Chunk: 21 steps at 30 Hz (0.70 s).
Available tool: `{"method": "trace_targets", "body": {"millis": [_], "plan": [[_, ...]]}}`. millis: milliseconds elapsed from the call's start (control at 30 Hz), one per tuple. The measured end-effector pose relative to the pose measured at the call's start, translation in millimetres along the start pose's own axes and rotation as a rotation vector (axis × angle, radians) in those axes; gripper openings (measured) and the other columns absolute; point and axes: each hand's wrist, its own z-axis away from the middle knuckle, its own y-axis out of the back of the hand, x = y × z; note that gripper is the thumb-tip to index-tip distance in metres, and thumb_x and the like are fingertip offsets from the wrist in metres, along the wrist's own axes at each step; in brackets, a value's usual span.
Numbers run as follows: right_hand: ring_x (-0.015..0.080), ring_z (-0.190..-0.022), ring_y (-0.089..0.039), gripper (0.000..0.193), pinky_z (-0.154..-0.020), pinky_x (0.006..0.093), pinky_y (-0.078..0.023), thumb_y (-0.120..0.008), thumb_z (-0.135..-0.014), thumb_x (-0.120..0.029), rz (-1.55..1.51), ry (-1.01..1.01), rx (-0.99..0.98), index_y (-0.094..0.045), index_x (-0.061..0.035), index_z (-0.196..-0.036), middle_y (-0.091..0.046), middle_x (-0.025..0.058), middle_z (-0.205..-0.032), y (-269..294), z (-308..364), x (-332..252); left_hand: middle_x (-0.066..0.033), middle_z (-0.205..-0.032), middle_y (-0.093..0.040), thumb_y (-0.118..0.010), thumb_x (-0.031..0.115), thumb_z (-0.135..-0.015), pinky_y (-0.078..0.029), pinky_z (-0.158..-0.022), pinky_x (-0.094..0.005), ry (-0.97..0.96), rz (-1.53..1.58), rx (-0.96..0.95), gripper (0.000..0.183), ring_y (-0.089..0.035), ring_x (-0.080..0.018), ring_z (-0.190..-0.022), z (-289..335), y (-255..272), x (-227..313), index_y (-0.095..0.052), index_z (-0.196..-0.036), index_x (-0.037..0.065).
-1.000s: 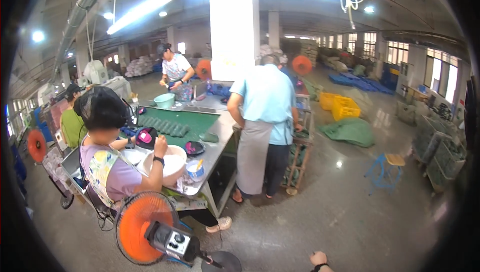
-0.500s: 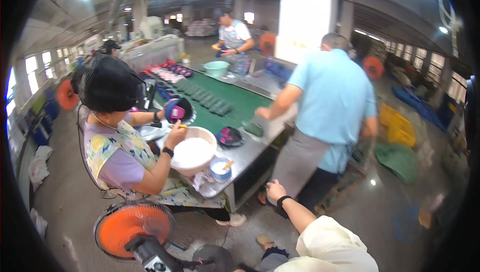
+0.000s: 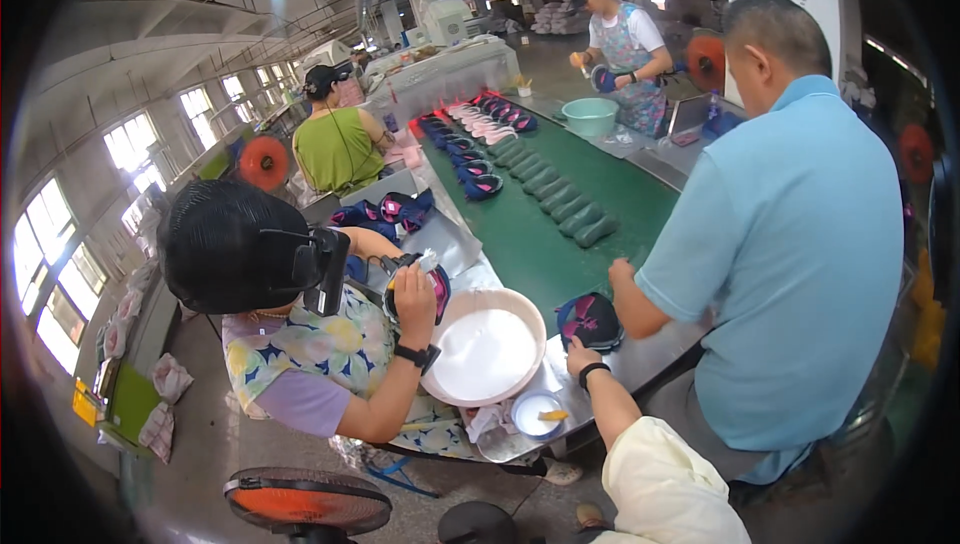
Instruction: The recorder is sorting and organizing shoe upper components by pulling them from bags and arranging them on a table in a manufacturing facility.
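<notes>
Metal-edged desk point(image 3: 520, 249), workshop: the dark pink-patterned piece point(image 3: 590, 321) lies right of the white-filled basin point(image 3: 538, 344), my right hand point(image 3: 581, 356) at its near rim, pinching or merely touching I cannot tell, left unseen; light, level handling seems best.
</notes>
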Motion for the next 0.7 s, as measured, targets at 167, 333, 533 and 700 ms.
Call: {"method": "trace_targets", "body": {"millis": [167, 333, 533, 700], "plan": [[0.0376, -0.111, -0.047, 0.05, -0.092, 0.0416, -0.04, -0.039, -0.08, -0.009, -0.421, -0.015, 0.435, -0.033, 0.0034, -0.127, -0.026, 0.018, -0.14, 41.1, 63.4, -1.1, -0.0137, -0.102, -0.059, -0.059, 0.024, -0.081, -0.043, -0.082, -0.0352, -0.04, -0.019, -0.1, 0.038, -0.057, -0.0231, -0.095, 5.8, -38.5, -6.5, -0.049, -0.114, 0.007], [0.0338, -0.122, -0.037, 0.048, -0.097, 0.0382, -0.036, -0.044, -0.081, -0.009, -0.54, 0.445, 0.594, -0.036, -0.0017, -0.128, -0.035, 0.0188, -0.133, 69.1, 236.8, -56.9, -0.0116, -0.102, -0.056, -0.057, 0.018, -0.084, -0.045, -0.079, -0.0332, -0.17, 0.206, -0.15, 0.033, -0.056, -0.0203, -0.092, 6.8, -54.9, -24.8, -0.046, -0.112, 0.004], [0.0364, -0.109, -0.047, 0.033, -0.091, 0.0406, -0.04, -0.044, -0.083, -0.011, -0.548, 0.285, 0.409, -0.047, 0.0011, -0.113, -0.05, 0.0191, -0.115, -50.1, 351.9, 22.3, -0.0173, -0.119, -0.044, -0.068, 0.031, -0.077, -0.039, -0.092, -0.0389, -0.709, -0.204, 0.216, 0.079, -0.045, -0.0298, -0.111, -157.2, -89.1, -11.1, -0.021, -0.133, 0.001], [0.0369, -0.085, -0.056, 0.029, -0.076, 0.0408, -0.045, -0.042, -0.09, -0.021, -0.585, -0.114, -0.002, -0.053, 0.0017, -0.103, -0.056, 0.0211, -0.097, -142.7, 563.7, 104.5, -0.0169, -0.13, -0.031, -0.07, 0.029, -0.075, -0.043, -0.082, -0.0534, 0.021, 0.888, 0.243, 0.083, -0.038, -0.0359, -0.116, -240.5, -105.1, 81.8, -0.012, -0.132, 0.013]]}}
